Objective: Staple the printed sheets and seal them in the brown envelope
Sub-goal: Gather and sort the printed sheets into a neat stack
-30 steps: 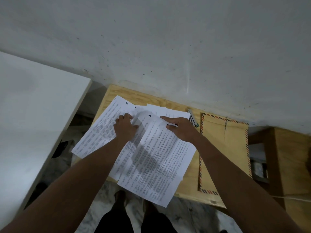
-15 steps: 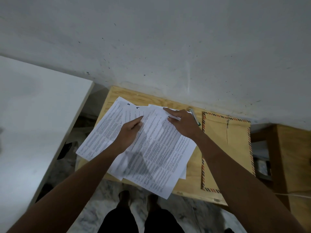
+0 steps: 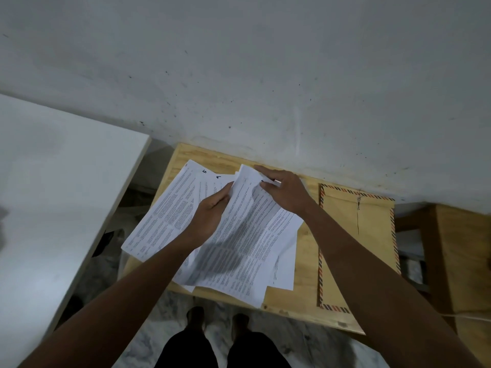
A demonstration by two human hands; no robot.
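Several printed sheets (image 3: 170, 219) lie fanned across a small wooden table (image 3: 305, 261); two at the far left carry handwritten numbers. My left hand (image 3: 210, 216) holds the left edge of the top sheet (image 3: 247, 235), thumb on top and fingers beneath. My right hand (image 3: 284, 192) pinches that sheet's far corner, index finger stretched along the top edge. The sheet is raised a little off the pile. The brown envelope (image 3: 356, 245), with striped borders and a string clasp, lies flat to the right, beside my right forearm. No stapler is visible.
A white table (image 3: 53, 197) stands to the left. A grey wall (image 3: 265, 75) runs right behind the wooden table. A wooden cabinet (image 3: 462, 256) sits at the right. My feet (image 3: 218, 320) show below on the marble floor.
My left hand went from resting flat on the left sheets to gripping the top sheet's left edge. My right hand moved toward the far corner, and the sheet rose and shifted away from me.
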